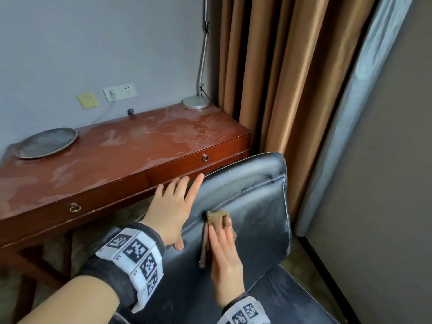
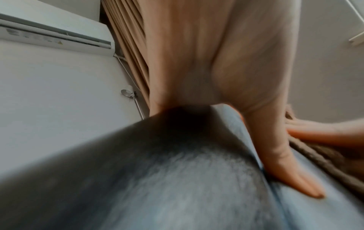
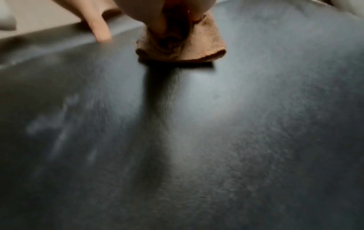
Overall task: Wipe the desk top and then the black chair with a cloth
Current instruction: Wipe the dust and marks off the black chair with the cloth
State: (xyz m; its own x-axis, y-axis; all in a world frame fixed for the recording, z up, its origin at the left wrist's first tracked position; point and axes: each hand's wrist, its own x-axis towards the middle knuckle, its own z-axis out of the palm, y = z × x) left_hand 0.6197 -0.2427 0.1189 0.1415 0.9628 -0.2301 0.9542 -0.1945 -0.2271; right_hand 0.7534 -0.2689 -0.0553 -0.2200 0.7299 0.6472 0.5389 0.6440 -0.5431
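The black leather chair (image 1: 257, 206) stands in front of the red-brown desk (image 1: 117, 157), whose top shows pale streaks. My left hand (image 1: 173, 206) rests on the left edge of the chair back, fingers straight and spread, with the thumb (image 2: 285, 163) lying on the front face. My right hand (image 1: 225, 258) holds a bunched brown cloth (image 1: 216, 219) and presses it against the front of the backrest, just right of the left thumb. In the right wrist view the cloth (image 3: 201, 46) sits crumpled round my fingertips on the dusty grey-black leather (image 3: 216, 140).
A grey round plate (image 1: 45, 142) lies at the desk's left end and a lamp base (image 1: 196, 102) stands at its far right corner. Brown curtains (image 1: 268, 78) hang behind the chair. A wall (image 1: 385, 183) closes in on the right. The chair seat (image 1: 292, 298) is below.
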